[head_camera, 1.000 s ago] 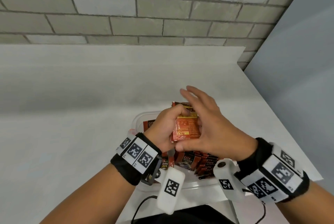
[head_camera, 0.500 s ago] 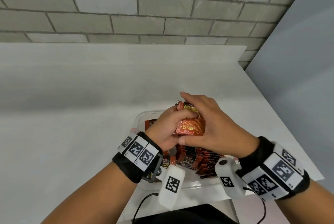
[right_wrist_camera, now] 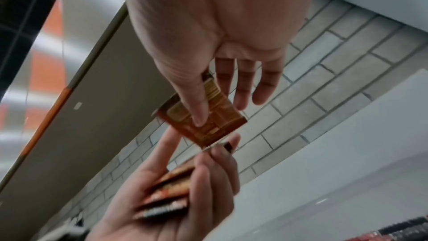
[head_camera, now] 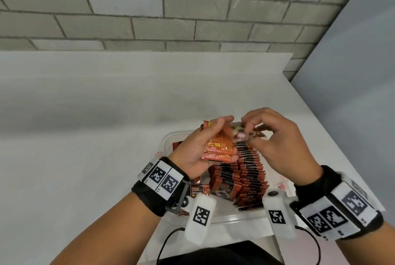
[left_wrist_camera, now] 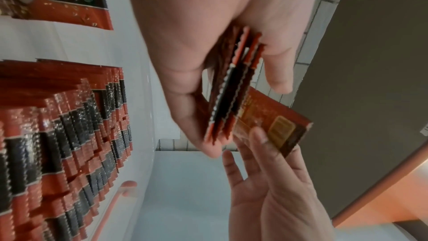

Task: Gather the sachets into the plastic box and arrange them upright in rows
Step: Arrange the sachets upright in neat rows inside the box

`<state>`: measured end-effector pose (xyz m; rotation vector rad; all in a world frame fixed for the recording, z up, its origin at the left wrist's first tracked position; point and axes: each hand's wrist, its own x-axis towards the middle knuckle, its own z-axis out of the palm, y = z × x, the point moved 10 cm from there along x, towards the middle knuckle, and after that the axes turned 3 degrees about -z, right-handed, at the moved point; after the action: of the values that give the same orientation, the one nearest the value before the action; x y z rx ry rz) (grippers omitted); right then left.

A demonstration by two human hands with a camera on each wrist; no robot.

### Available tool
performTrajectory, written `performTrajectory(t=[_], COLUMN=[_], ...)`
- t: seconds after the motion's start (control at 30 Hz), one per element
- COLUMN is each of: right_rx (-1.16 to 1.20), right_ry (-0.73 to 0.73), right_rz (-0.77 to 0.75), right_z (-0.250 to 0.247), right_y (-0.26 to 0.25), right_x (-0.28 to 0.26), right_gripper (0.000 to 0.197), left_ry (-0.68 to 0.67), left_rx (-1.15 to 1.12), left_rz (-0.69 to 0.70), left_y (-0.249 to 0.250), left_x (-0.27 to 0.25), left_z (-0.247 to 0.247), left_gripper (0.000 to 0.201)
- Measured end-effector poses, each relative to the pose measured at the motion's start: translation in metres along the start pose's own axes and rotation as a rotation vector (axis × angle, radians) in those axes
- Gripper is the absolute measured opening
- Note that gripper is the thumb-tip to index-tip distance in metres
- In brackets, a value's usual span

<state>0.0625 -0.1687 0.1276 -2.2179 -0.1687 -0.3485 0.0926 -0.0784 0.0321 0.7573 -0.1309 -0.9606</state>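
Observation:
My left hand (head_camera: 203,147) grips a small stack of orange-red sachets (head_camera: 71,147) above the clear plastic box (head_camera: 230,218); the stack's edges (left_wrist_camera: 231,87) show between thumb and fingers. My right hand (head_camera: 275,143) pinches a single sachet (right_wrist_camera: 203,116) between thumb and forefinger, pulled a little away from the stack; that single sachet (left_wrist_camera: 273,122) also shows beside the stack. Inside the box, rows of upright sachets (head_camera: 245,170) stand packed together, and the same rows (left_wrist_camera: 62,144) fill the left wrist view. Another sachet (head_camera: 197,191) lies flat at the box's left.
The box sits on a white table (head_camera: 85,136) near its front edge. A grey brick wall (head_camera: 171,8) runs behind, and a grey panel (head_camera: 352,93) stands at the right. A black cable (head_camera: 168,241) hangs at the near edge.
Both hands held the stack together before. Now my right hand has drawn one sachet off to the right, and the left hand keeps the rest, tilted leftward.

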Motion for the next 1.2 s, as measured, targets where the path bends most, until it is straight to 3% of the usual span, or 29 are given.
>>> performTrajectory(t=[0.13, 0.27, 0.4, 0.57, 0.7, 0.83, 0.97, 1.2], right_rx=[-0.167, -0.083, 0.051, 0.151, 0.115, 0.073, -0.095, -0.372], right_ry=[-0.241, -0.099, -0.052, -0.055, -0.170, -0.244, -0.474, -0.724], right_rz=[-0.012, 0.101, 0.280, 0.301, 0.289, 0.280, 0.329, 0.223], right_z=[0.024, 0.011, 0.013, 0.014, 0.017, 0.015, 0.041, 0.092], right_y=[-0.001, 0.008, 0.029, 0.033, 0.027, 0.027, 0.037, 0.053], right_x=[-0.008, -0.004, -0.008, -0.004, 0.004, -0.003, -0.032, -0.051], right_gripper=[0.025, 0.033, 0.034, 0.023, 0.018, 0.009, 0.009, 0.013], left_ry=[0.024, 0.055, 0.049, 0.057, 0.056, 0.208, 0.337, 0.329], left_rx=[0.017, 0.076, 0.129, 0.245, 0.311, 0.131, 0.081, 0.123], left_rz=[0.081, 0.104, 0.113, 0.063, 0.070, 0.172, 0.229, 0.181], left_y=[0.006, 0.009, 0.009, 0.002, 0.001, 0.018, 0.030, 0.028], left_x=[-0.001, -0.005, -0.006, -0.007, -0.008, -0.008, -0.013, -0.012], left_z=[-0.006, -0.010, -0.009, -0.009, -0.007, -0.026, -0.048, -0.049], left_gripper=[0.049, 0.023, 0.024, 0.025, 0.032, 0.052, 0.034, 0.025])
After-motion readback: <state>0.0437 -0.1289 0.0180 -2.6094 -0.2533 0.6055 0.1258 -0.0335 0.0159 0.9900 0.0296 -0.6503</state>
